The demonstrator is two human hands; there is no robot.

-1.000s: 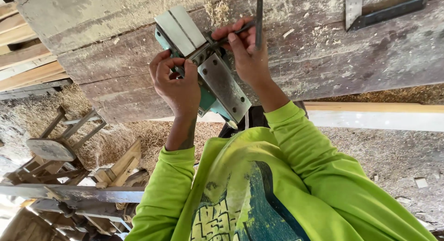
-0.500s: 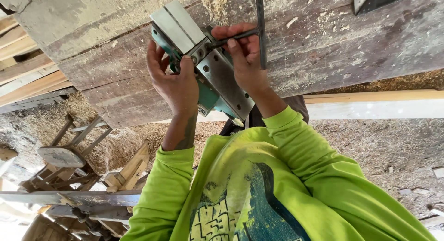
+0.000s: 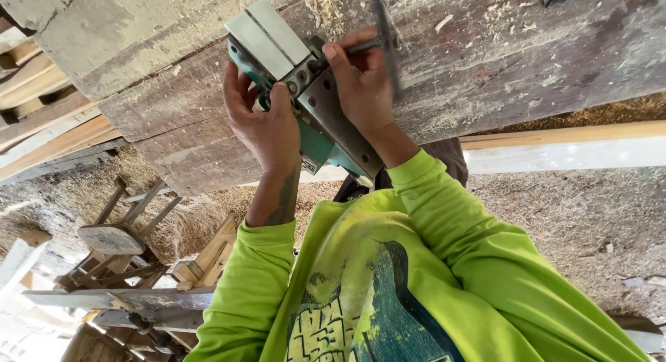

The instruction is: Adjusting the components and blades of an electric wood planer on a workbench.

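A: Head view: teal electric planer (image 3: 305, 91) lies sole-up on the plank desk (image 3: 520, 63). Left hand (image 3: 267, 122) clamps its body; right hand (image 3: 361, 84) pinches a thin T-handled wrench (image 3: 378, 43) at the cutter drum.

B: Risk?

A: Wrench could slip off the bolt, driving knuckles into the blade beside it. Sawdust (image 3: 326, 4) behind the planer makes the footing slick, I'd judge.

Both hands are raised side by side: left hand (image 3: 267, 122) curled in a grip, right hand (image 3: 361, 84) pinching, lime-green sleeves bent.
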